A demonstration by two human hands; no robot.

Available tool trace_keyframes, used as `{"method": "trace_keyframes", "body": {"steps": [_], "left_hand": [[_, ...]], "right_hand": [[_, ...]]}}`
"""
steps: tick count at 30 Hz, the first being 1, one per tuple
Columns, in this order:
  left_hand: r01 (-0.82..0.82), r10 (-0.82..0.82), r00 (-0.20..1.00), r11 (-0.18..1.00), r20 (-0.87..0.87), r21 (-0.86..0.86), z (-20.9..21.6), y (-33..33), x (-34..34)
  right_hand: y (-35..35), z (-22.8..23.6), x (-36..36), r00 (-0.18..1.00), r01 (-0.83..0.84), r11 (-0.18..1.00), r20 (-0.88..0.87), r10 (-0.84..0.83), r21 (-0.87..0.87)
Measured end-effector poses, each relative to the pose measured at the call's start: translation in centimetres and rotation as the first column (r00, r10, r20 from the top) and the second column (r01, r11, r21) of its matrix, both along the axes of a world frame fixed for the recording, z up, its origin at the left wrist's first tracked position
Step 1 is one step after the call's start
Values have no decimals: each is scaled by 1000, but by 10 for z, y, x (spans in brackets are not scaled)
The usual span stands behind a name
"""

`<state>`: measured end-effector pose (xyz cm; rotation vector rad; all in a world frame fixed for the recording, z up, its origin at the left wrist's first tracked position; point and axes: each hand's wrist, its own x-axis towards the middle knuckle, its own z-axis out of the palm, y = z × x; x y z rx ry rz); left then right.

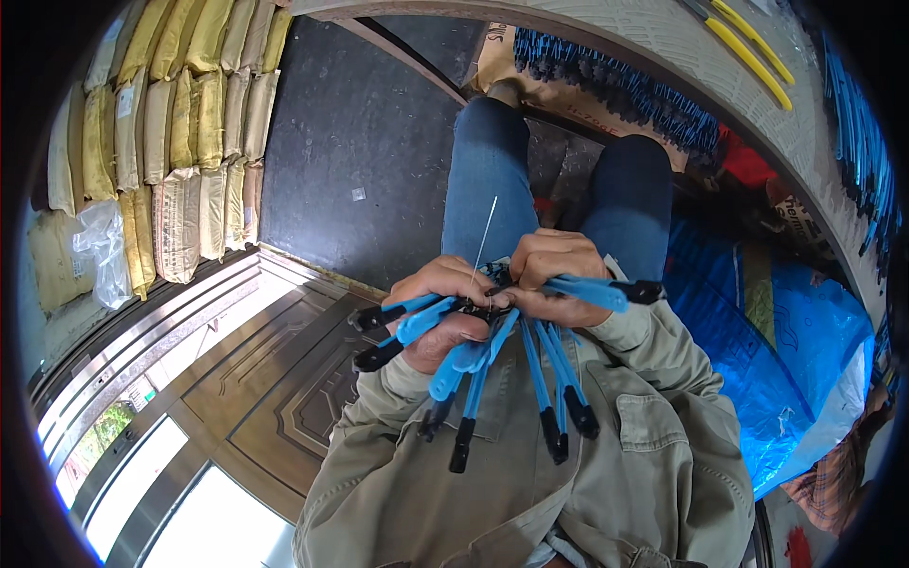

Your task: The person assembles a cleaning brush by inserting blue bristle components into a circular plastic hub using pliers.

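A bundle of flat blue strips with black tips (445,377) fans out above my lap, its strips meeting at a dark centre between my hands. My left hand (437,289) is closed around the left side of that centre, thumb and fingers pressed together. My right hand (561,268) is closed on the other side, with strips sticking out past its fingers to the right. From the centre a thin stiff wire (488,227) rises away from me. What the fingertips pinch at the centre is partly hidden.
A grey bench (634,33) curves across the far right, with yellow-handled pliers (753,52) on it. Beneath it stands a carton (559,99) of blue and black strips. Blue plastic sheeting (748,369) lies at right; stacked wrapped packages (180,123) stand at left by a brown door (284,388).
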<state>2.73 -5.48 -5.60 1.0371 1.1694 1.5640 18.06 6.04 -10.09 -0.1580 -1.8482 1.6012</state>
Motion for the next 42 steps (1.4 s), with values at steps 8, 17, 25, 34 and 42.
{"method": "trace_keyframes", "body": {"steps": [8,17,25,34,42], "left_hand": [[-41,40,998,999,39,28,1,1,7],[-147,148,989,988,9,-44,6,-1,11],[-126,128,973,992,-190,24,11,5,9],[-70,76,987,997,-145,46,9,13,12],[72,-79,977,997,-197,-41,15,22,9]], "right_hand": [[7,1,1,999,-53,998,-7,53,16],[6,9,0,991,-65,984,128,44,163],[14,7,0,987,-145,968,102,126,205],[2,25,11,994,-106,919,-58,90,-380],[3,46,8,1000,1,996,23,1,-88]]}}
